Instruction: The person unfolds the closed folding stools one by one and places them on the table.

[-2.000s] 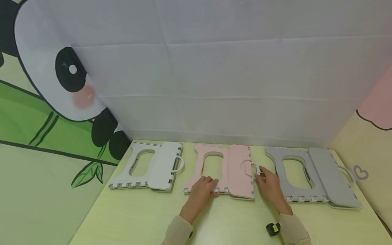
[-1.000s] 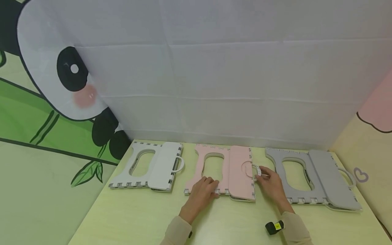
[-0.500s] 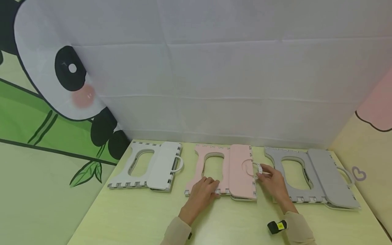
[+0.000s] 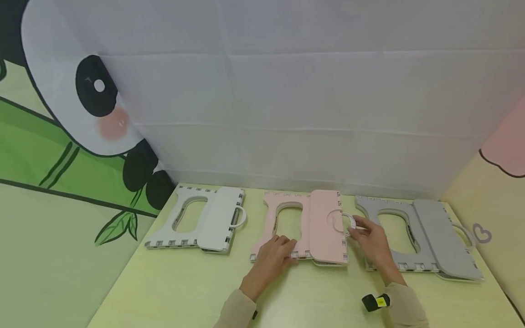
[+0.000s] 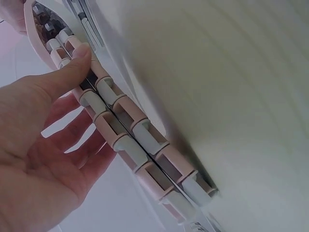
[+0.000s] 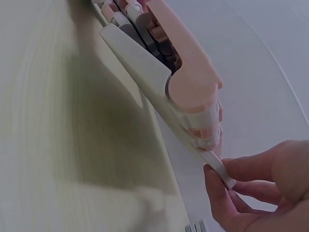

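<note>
Pink folding stool (image 4: 326, 228) lies folded on the desk (image 4: 197, 291); I take it as landmark. White folding stool (image 4: 215, 223) left of it, apart; grey folding stool (image 4: 439, 232) right of it; both folded too. My left hand (image 4: 272, 255) grips its near hinged edge, thumb (image 5: 70, 75) on the hinges. My right hand (image 4: 373, 239), just right of it, pinches its white carry handle (image 6: 218, 166) between thumb and fingers (image 6: 217, 193); the handle sticks out from its right edge. My reading of progress: all three stools collapsed and set in a row, a two-handed hold on the pink one made. Left over: letting go of it, at least; neither hand is free of it. Whether my right hand brushes the grey stool, cannot tell. How much work remains, cannot judge.
</note>
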`<control>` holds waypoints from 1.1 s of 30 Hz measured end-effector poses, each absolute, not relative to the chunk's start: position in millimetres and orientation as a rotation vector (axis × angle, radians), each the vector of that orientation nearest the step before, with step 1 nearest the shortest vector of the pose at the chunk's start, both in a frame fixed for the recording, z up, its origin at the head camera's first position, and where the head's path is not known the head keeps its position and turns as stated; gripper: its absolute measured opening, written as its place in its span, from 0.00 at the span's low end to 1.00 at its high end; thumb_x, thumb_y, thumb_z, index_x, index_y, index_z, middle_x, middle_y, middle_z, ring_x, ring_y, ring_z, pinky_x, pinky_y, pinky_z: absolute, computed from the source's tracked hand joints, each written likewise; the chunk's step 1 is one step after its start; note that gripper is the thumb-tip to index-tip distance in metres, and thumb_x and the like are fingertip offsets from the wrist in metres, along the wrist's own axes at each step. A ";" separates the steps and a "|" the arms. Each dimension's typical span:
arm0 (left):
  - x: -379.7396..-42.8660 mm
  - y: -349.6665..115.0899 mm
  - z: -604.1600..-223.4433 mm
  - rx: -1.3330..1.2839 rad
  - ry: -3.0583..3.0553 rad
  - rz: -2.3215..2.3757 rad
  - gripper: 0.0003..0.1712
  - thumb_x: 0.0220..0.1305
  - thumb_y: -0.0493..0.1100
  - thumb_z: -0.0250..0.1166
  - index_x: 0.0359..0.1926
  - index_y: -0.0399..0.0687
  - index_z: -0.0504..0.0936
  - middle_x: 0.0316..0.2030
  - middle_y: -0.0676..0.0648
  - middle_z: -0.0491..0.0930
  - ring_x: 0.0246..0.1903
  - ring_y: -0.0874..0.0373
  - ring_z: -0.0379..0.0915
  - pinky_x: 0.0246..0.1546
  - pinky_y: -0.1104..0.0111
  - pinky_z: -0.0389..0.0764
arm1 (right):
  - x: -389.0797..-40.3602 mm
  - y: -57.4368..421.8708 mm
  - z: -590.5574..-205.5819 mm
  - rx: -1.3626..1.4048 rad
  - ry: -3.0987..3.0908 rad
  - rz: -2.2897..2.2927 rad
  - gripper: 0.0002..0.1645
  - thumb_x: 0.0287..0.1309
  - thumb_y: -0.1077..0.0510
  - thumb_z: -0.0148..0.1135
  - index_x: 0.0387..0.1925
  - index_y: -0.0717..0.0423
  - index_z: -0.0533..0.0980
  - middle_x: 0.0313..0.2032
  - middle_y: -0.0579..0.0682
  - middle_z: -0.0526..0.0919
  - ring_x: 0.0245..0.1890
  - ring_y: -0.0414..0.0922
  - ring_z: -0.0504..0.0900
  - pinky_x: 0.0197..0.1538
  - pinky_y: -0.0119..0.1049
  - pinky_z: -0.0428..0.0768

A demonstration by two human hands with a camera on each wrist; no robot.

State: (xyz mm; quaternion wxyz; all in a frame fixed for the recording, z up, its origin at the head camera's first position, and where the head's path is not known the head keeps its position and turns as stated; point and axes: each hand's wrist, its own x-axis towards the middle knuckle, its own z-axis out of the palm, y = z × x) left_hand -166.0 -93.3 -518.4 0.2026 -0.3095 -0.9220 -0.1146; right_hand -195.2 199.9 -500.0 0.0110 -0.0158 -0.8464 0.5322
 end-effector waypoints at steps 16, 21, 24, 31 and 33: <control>-164.9 -90.1 -516.2 -0.870 -2.579 -0.365 0.28 0.48 0.56 0.72 0.49 0.50 0.80 0.40 0.53 0.81 0.37 0.60 0.73 0.30 0.73 0.76 | -190.2 204.7 -482.4 -0.005 -2.594 1.679 0.31 0.64 0.51 0.59 0.65 0.59 0.66 0.57 0.61 0.74 0.43 0.34 0.80 0.41 0.23 0.78; -163.4 -89.5 -513.8 -0.888 -2.527 -0.397 0.27 0.47 0.54 0.73 0.49 0.49 0.81 0.39 0.53 0.81 0.36 0.59 0.74 0.30 0.73 0.77 | -189.2 206.1 -475.9 0.029 -2.575 1.679 0.31 0.64 0.51 0.59 0.65 0.58 0.66 0.57 0.61 0.73 0.41 0.30 0.79 0.41 0.22 0.78; -162.7 -88.9 -512.9 -0.896 -2.505 -0.425 0.26 0.48 0.53 0.73 0.48 0.50 0.81 0.39 0.52 0.81 0.36 0.59 0.75 0.30 0.73 0.77 | -188.5 206.2 -472.6 0.023 -2.581 1.672 0.31 0.64 0.50 0.59 0.65 0.57 0.66 0.57 0.60 0.74 0.40 0.29 0.79 0.41 0.21 0.77; -161.4 -87.4 -511.7 -0.887 -2.510 -0.441 0.26 0.49 0.54 0.73 0.49 0.50 0.81 0.40 0.52 0.81 0.38 0.59 0.75 0.31 0.73 0.78 | -186.1 206.7 -463.0 -0.018 -2.585 1.700 0.32 0.64 0.49 0.59 0.66 0.56 0.66 0.54 0.59 0.76 0.42 0.39 0.82 0.41 0.22 0.77; -161.0 -86.9 -510.8 -0.886 -2.513 -0.443 0.26 0.49 0.54 0.73 0.49 0.50 0.81 0.40 0.52 0.81 0.38 0.59 0.75 0.31 0.72 0.78 | -185.5 207.3 -459.9 -0.022 -2.571 1.730 0.33 0.63 0.48 0.59 0.66 0.56 0.66 0.55 0.60 0.76 0.41 0.38 0.82 0.41 0.23 0.78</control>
